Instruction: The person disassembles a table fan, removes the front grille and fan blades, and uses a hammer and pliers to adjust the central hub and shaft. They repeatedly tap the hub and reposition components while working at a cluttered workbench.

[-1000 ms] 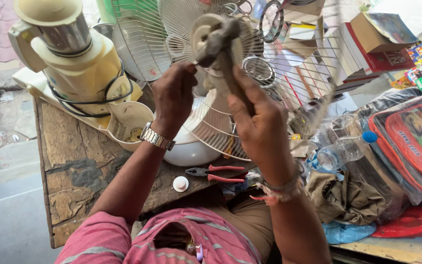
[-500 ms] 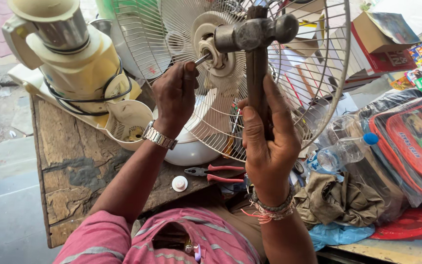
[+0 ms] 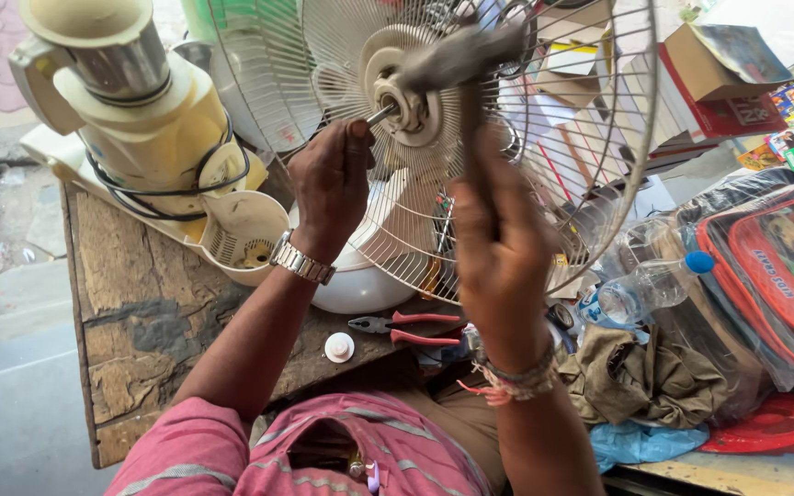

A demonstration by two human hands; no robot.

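My right hand (image 3: 500, 241) grips the handle of a hammer (image 3: 457, 64), whose metal head is up against the hub of a white fan (image 3: 415, 101). My left hand (image 3: 331, 179) holds a thin metal tool (image 3: 380, 114) with its tip at that hub. The fan's rear wire guard (image 3: 599, 165) spreads behind both hands, and its white base (image 3: 356, 285) rests on the wooden table (image 3: 130, 321). A metal watch is on my left wrist and thread bands are on the right.
A cream mixer-grinder (image 3: 130, 101) stands at the back left. Red-handled pliers (image 3: 406, 328) and a small white cap (image 3: 339, 346) lie near the front. A plastic bottle (image 3: 645, 285), crumpled cloth (image 3: 636, 377), a red bag (image 3: 774, 266) and stacked books (image 3: 719, 83) crowd the right.
The hammer head has swung from the upper right down onto the fan hub. My left hand has stayed at the hub with the thin tool.
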